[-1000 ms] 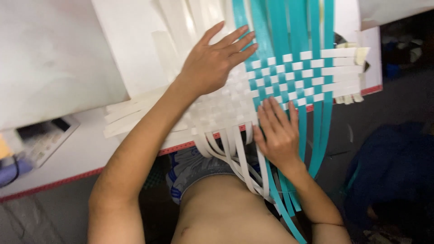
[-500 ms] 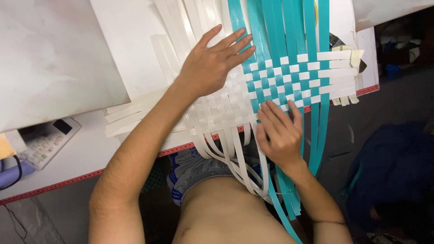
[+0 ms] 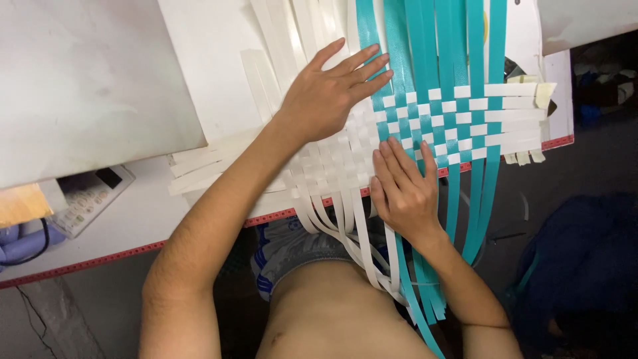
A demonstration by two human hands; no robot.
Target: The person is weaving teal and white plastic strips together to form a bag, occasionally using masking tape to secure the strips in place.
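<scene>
A mat woven of flat white strips (image 3: pixel 332 163) and teal strips (image 3: pixel 458 46) lies on a white table (image 3: pixel 133 219). My left hand (image 3: pixel 332 96) rests flat with fingers spread on the white woven part, fingertips reaching the teal strips. My right hand (image 3: pixel 402 189) presses flat on the mat's near edge at the table's red-trimmed rim, fingers on the white-and-teal checkered patch (image 3: pixel 458 123). Loose strip ends hang over the table edge onto my lap. Neither hand grips anything.
A white board (image 3: pixel 86 80) lies at the left of the table. A small calculator (image 3: pixel 90 196) and a blue object with a black cord (image 3: pixel 26 242) sit at the near left. A dark blue cloth or bag (image 3: pixel 578 266) lies on the floor at right.
My right hand has slid slightly up onto the mat's edge. My left hand stays flat in the same place on the white weave.
</scene>
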